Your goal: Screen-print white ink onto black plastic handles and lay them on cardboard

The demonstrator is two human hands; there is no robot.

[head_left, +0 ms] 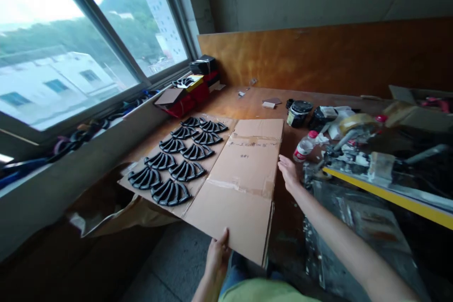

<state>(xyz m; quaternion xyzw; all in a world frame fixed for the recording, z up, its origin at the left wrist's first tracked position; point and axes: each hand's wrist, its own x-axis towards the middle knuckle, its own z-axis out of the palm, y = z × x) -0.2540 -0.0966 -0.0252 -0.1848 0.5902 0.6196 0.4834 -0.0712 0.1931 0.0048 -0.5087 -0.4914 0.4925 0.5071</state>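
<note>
Grips cardboard (244,198) at near edge with left hand (218,252); cannot tell whether gripping with right hand (290,175), alongside. Best kept level, steadying black fan-shaped pieces (187,171).

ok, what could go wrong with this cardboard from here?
Possible risks:
1. The black fan-shaped pieces lie on the left part of the cardboard; a tilt could slide them off.
2. The left hand grips the bare part, so the loaded side might sag.
3. The right hand is close to the red-capped bottle and might knock it.
</note>
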